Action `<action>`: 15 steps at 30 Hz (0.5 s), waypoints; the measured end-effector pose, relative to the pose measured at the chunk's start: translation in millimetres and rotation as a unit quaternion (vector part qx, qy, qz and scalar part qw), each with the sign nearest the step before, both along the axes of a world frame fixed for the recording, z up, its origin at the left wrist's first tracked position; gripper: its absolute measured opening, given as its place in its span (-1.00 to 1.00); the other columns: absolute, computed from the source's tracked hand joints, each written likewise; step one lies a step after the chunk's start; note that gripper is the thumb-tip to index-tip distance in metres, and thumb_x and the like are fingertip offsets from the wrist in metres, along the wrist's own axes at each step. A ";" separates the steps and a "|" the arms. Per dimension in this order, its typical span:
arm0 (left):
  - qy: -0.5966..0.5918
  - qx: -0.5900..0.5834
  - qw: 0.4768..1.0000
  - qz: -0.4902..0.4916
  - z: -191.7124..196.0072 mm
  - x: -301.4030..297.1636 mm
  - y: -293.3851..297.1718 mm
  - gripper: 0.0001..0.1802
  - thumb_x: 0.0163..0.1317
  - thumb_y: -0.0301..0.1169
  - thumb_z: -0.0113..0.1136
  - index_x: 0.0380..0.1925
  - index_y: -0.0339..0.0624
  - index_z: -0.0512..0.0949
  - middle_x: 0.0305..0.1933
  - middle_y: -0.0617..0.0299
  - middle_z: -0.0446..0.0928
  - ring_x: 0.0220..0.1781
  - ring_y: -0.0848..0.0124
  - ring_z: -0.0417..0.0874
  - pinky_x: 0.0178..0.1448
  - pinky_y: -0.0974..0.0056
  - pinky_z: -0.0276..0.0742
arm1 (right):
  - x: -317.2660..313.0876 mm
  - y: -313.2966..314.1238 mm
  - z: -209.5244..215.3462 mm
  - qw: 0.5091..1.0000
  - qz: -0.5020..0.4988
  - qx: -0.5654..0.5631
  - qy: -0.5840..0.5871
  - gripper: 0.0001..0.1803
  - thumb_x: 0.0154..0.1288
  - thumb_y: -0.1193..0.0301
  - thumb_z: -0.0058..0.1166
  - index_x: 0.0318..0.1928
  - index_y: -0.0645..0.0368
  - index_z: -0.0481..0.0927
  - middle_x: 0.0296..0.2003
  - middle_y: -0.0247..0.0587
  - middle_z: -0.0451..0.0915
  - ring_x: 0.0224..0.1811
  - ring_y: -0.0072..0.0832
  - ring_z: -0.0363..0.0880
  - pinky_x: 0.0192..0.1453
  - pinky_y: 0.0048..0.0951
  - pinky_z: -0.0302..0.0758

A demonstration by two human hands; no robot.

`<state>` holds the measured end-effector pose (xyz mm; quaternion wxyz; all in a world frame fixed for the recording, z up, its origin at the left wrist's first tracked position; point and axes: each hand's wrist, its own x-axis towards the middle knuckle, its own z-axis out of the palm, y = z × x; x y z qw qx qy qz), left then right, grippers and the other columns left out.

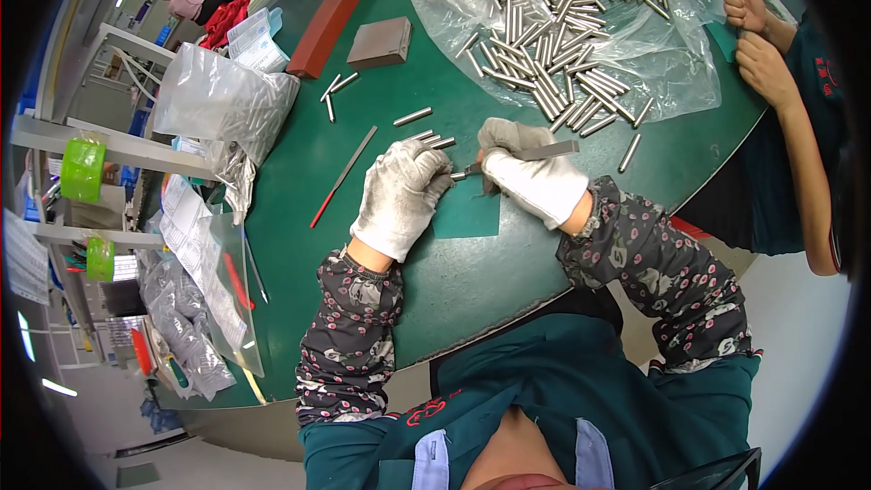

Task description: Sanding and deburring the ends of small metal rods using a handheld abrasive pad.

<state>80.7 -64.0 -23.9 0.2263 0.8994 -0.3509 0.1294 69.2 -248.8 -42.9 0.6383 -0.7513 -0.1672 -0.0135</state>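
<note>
My left hand (401,197), in a white work glove, is closed around a short metal pin (459,176) whose end sticks out toward the right. Several more pins (441,141) lie close against its fingertips; whether any are held too, I cannot tell. My right hand (531,172), also gloved, is closed on a flat grey bar (550,151) that points out to the right. Both hands meet over a small green sheet (468,216) on the table. The fingers hide most of where bar and pin come together.
A clear plastic bag (689,63) bears a heap of metal pins (544,45) at the back. Left of my hands lie a red-handled file (343,178), a grey block (380,43) and a red-brown bar (337,14). Another person's hands (762,63) are at the right edge.
</note>
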 end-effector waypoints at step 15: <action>-0.003 0.004 1.000 0.009 2.1 0.3 1.8 -0.80 -0.18 -0.58 0.25 -0.47 -0.22 0.49 -0.40 0.17 0.48 -0.30 0.20 0.51 -0.21 0.23 0.43 | -0.7 0.1 6.1 0.999 0.004 -0.039 0.002 -0.90 0.09 0.41 -0.11 -0.42 0.17 0.42 -0.60 -0.10 0.43 -0.54 -0.42 0.47 -0.41 -0.43 0.38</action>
